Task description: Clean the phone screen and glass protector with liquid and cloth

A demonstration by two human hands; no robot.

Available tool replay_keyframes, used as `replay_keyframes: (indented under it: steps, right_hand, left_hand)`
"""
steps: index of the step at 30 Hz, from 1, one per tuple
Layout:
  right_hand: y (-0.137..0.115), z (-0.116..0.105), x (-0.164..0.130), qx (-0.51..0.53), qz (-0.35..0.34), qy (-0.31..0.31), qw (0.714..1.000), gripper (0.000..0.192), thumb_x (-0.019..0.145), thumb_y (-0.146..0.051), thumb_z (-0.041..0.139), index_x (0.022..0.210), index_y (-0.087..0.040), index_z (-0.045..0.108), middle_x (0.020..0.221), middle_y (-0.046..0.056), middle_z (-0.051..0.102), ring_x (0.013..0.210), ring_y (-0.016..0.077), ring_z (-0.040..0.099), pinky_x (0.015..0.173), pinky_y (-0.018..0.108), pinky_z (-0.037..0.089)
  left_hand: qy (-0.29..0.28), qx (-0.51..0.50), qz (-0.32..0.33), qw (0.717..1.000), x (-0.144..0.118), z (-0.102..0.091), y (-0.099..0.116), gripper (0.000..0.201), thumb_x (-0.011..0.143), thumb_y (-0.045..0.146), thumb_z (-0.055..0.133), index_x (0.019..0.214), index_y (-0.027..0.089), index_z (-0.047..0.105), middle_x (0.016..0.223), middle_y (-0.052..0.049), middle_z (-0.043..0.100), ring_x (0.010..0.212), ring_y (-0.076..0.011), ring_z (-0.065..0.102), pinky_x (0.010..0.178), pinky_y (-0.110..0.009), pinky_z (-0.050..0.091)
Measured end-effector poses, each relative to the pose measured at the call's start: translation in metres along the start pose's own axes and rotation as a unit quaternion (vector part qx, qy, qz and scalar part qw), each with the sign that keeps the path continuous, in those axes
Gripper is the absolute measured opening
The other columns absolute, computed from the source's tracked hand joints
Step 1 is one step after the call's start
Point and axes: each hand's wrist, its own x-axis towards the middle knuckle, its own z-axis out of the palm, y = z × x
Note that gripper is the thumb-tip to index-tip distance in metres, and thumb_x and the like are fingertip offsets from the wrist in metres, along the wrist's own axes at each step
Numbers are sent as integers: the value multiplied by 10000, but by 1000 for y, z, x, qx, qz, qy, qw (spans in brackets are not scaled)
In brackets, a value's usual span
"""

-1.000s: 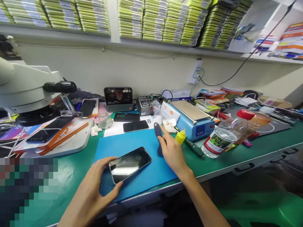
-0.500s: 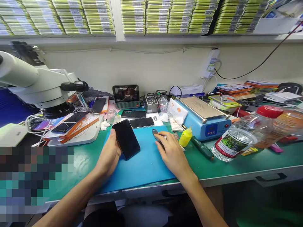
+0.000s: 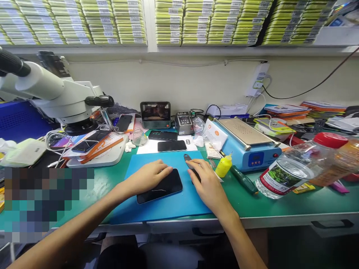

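Note:
A black-screened smartphone [image 3: 165, 186] lies at a slant on the blue mat [image 3: 179, 207]. My left hand [image 3: 150, 173] is closed over its far left edge, thumb along the screen's upper side; some fingertips are hidden. To the right, my right hand [image 3: 209, 183] curls over a dark flat tool [image 3: 187, 158] with a hole in its rounded end. The rest of that tool is under my fingers, against the mat. A yellow dropper bottle [image 3: 224, 166] stands just right of my right hand.
Behind the mat lie another phone [image 3: 172, 145] and a small screen device [image 3: 155, 114]. A microscope [image 3: 64, 93] stands at left. On the right are a blue heating plate machine [image 3: 246, 145], a green-handled tool [image 3: 244, 180] and a large water bottle [image 3: 286, 175].
My left hand has turned the smartphone from a raised, tilted hold and brought it down toward me onto the mat. My right hand stays on the dark tool. The view has shifted slightly left.

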Motion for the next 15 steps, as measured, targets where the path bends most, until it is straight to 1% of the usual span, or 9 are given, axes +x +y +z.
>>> replay_keyframes:
  steps: [3, 6, 8, 10, 11, 12, 13, 15]
  right_hand:
    - [2, 1, 1, 8, -1, -7, 1000, 295, 1108, -276, 497, 1333, -229, 682, 1318, 110, 710, 1233, 279, 681, 1073, 484, 567]
    - [3, 2, 1, 11, -2, -15, 1000, 294, 1107, -294, 505, 1338, -237, 678, 1325, 109, 707, 1242, 287, 676, 1077, 493, 559]
    - [3, 3, 1, 10, -2, -18, 1000, 298, 1110, -304, 504, 1350, -241, 670, 1332, 111, 706, 1249, 292, 672, 1078, 501, 552]
    - [3, 3, 0, 8, -4, -20, 1000, 301, 1112, -307, 507, 1361, -244, 663, 1336, 111, 709, 1247, 294, 672, 1074, 506, 548]
    - [3, 3, 0, 7, -7, -21, 1000, 301, 1111, -306, 513, 1366, -245, 662, 1335, 109, 714, 1244, 293, 674, 1072, 507, 548]
    - [3, 3, 1, 7, -12, -23, 1000, 301, 1109, -303, 521, 1368, -246, 663, 1332, 106, 721, 1238, 293, 678, 1068, 506, 548]
    - [3, 3, 1, 6, -18, -24, 1000, 301, 1106, -299, 531, 1370, -248, 664, 1329, 103, 728, 1233, 292, 682, 1065, 506, 547]
    - [1, 1, 3, 5, -34, -26, 999, 303, 1101, -289, 548, 1377, -247, 666, 1322, 100, 743, 1229, 292, 689, 1062, 506, 543]
  left_hand:
    - [-8, 58, 45, 997, -11, 1, 0, 462, 1069, 537, 506, 1315, 233, 751, 1251, -119, 674, 1185, -307, 627, 1108, -460, 457]
    - [-27, 89, 64, 994, -26, -5, -1, 529, 1039, 556, 597, 1475, 263, 660, 1400, -122, 623, 1269, -304, 606, 1136, -448, 467]
    - [-33, 102, 62, 992, -39, -9, -5, 715, 974, 586, 701, 1595, 272, 534, 1492, -126, 591, 1341, -330, 575, 1161, -478, 461]
    - [-23, 117, 48, 992, -55, -12, -13, 975, 873, 596, 822, 1678, 248, 395, 1574, -160, 536, 1420, -396, 509, 1197, -570, 417]
    - [-13, 126, 36, 991, -63, -12, -18, 1055, 835, 586, 863, 1692, 232, 360, 1592, -179, 518, 1439, -429, 483, 1203, -621, 393]
    - [2, 135, 23, 991, -71, -12, -24, 1048, 846, 570, 861, 1693, 226, 347, 1581, -187, 527, 1432, -438, 484, 1194, -648, 393]
    - [22, 141, 13, 990, -78, -10, -29, 963, 895, 545, 824, 1684, 248, 358, 1566, -171, 544, 1420, -420, 501, 1185, -639, 411]
    - [56, 134, 20, 989, -90, -6, -41, 804, 985, 478, 741, 1670, 306, 359, 1524, -123, 583, 1401, -362, 532, 1183, -580, 446]
